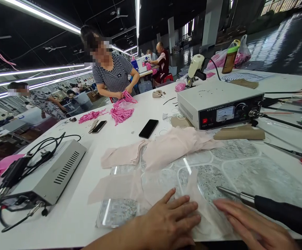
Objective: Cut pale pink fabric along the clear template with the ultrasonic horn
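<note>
My left hand (173, 219) lies flat with fingers spread on sheer pale pink fabric (114, 187), over a glossy stone-patterned sheet (247, 173). To its right, my right hand (252, 222) has its fingers stretched out, their tips at the fabric's edge. Just beyond those fingers is a handheld tool with a pointed metal tip and thick black handle (273, 210); it does not appear gripped. A pile of the same pale pink fabric (177, 146) lies beyond my left hand. Part of my right hand is cut off by the frame's bottom edge.
A grey box with a dial (221, 111) stands behind the fabric, and another grey box (54, 173) at left. A black phone (148, 128), scissors (293, 152) and a bottle (231, 57) are on the table. Across it, a person in stripes (114, 74) handles pink strips (122, 111).
</note>
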`<state>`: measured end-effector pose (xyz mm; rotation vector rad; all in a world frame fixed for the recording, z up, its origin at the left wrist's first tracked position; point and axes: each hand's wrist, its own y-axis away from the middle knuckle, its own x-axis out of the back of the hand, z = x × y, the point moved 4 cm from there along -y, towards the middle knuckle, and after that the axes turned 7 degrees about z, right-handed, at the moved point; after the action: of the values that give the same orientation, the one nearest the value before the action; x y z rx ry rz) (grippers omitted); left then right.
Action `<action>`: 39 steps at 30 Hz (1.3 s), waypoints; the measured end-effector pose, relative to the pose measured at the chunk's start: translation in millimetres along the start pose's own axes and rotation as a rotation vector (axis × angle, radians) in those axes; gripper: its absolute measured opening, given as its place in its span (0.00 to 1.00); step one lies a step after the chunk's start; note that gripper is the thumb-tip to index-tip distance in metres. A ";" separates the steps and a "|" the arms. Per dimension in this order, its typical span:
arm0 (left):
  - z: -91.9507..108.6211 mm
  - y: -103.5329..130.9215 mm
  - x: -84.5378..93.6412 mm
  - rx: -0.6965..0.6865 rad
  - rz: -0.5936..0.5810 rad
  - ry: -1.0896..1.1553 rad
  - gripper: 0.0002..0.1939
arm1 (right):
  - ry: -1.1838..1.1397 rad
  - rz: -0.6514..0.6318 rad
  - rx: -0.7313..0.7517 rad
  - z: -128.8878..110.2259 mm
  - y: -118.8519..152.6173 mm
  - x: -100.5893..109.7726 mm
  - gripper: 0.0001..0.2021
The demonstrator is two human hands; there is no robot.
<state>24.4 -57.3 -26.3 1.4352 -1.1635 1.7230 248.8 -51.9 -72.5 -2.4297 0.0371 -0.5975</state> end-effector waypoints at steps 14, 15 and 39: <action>-12.2 14.5 4.2 0.059 0.068 0.073 0.16 | 0.284 -0.180 0.276 3.6 -32.9 -33.1 0.22; -12.7 12.1 3.5 0.057 0.081 0.071 0.17 | 0.293 -0.192 0.283 4.5 -33.9 -33.8 0.23; -28.7 7.1 -0.1 0.045 0.201 0.098 0.15 | 0.386 -0.274 0.418 -9.2 -17.3 -20.6 0.23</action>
<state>5.7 -34.5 -29.0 1.2804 -1.2587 1.9448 224.4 -39.8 -64.3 -1.9016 -0.2415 -1.0746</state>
